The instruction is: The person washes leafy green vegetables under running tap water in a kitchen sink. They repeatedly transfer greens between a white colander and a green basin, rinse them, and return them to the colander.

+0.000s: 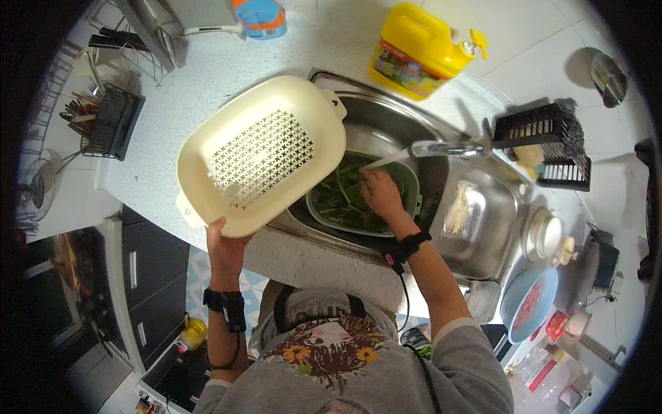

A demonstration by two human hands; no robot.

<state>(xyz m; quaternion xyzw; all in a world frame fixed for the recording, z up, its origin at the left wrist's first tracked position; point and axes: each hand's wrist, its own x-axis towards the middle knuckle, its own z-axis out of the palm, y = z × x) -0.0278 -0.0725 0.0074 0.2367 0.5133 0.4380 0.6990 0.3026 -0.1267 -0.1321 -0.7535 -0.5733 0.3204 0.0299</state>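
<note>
A cream plastic colander with cross-shaped holes is held up at its near left edge by my left hand, over the counter and the left part of the sink. My right hand reaches into a pale green basin in the large sink bowl, at the leafy greens lying in water. Whether its fingers grip any greens cannot be made out. From the faucet a stream of water falls beside my right fingers.
A yellow jug with a pump stands behind the sink. The small sink bowl holds a plastic-wrapped packet. Black racks and a blue bowl are at right. A blue bottle stands at the back; a cutlery holder is at left.
</note>
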